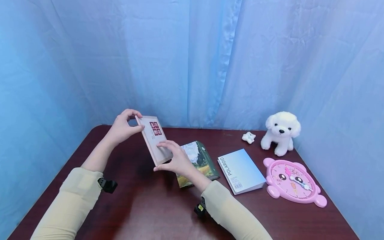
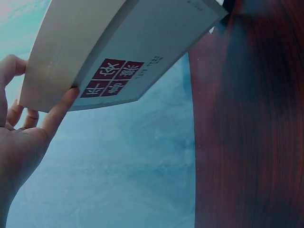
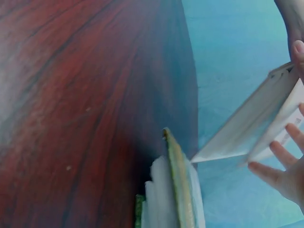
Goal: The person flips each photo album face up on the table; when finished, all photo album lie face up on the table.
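Observation:
In the head view a pale book (image 1: 147, 141) with dark red character squares on its cover is held tilted above the left part of the table. My left hand (image 1: 124, 125) grips its upper left corner, thumb at the cover edge and fingers behind, as the left wrist view also shows. The fingers of my right hand (image 1: 177, 158) are spread and fairly straight against the lower part of the cover, with the thumb at the bottom corner. Behind the right hand lies a book (image 1: 207, 160) with a landscape painting and a green spine, partly hidden by that hand and forearm.
Right of the painting book lies a white-and-blue POLAROID album (image 1: 243, 173) on the dark red table (image 1: 150, 206). A pink clock (image 1: 291, 186), a white plush dog (image 1: 282, 133) and a small white star-shaped item (image 1: 248, 137) are farther right. Blue curtains (image 1: 150, 66) surround the table.

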`<state>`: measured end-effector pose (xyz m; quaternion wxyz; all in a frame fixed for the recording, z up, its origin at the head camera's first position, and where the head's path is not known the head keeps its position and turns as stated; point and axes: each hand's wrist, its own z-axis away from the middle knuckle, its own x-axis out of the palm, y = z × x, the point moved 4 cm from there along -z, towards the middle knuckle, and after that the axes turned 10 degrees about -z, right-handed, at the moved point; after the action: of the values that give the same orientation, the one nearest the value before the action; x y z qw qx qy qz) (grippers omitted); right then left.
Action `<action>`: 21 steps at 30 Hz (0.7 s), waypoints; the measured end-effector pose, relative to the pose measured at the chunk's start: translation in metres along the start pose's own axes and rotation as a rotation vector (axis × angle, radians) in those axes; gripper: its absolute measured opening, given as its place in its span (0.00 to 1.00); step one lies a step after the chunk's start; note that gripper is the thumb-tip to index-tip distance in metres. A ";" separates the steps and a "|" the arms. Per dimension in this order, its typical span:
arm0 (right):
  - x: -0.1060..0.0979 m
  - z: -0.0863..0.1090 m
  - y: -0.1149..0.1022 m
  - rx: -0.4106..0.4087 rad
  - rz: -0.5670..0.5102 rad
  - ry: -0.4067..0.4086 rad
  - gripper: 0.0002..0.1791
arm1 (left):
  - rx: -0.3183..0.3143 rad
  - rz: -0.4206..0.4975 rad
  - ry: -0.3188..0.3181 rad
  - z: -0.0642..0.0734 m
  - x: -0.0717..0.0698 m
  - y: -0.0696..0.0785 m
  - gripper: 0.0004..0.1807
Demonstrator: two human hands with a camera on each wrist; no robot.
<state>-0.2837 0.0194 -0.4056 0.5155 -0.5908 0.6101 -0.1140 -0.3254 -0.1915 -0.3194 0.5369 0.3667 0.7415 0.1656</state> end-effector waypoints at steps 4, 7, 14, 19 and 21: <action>0.000 0.001 0.005 0.036 0.016 0.012 0.47 | -0.039 0.032 0.064 0.002 -0.002 -0.003 0.17; -0.001 0.001 0.009 0.088 -0.010 0.015 0.52 | -0.068 0.068 0.096 0.003 -0.003 -0.005 0.17; -0.002 0.002 0.016 0.164 -0.056 0.014 0.56 | -0.093 0.103 0.108 0.007 -0.003 -0.008 0.15; -0.005 -0.003 0.021 0.180 -0.134 0.036 0.48 | -0.089 0.111 0.066 0.010 0.002 -0.012 0.14; -0.007 -0.006 0.021 0.176 -0.166 0.031 0.45 | -0.105 0.104 0.032 0.011 0.008 -0.015 0.14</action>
<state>-0.3025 0.0282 -0.4158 0.5447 -0.5899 0.5546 -0.2184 -0.3217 -0.1978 -0.3390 0.5340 0.3734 0.7203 0.2378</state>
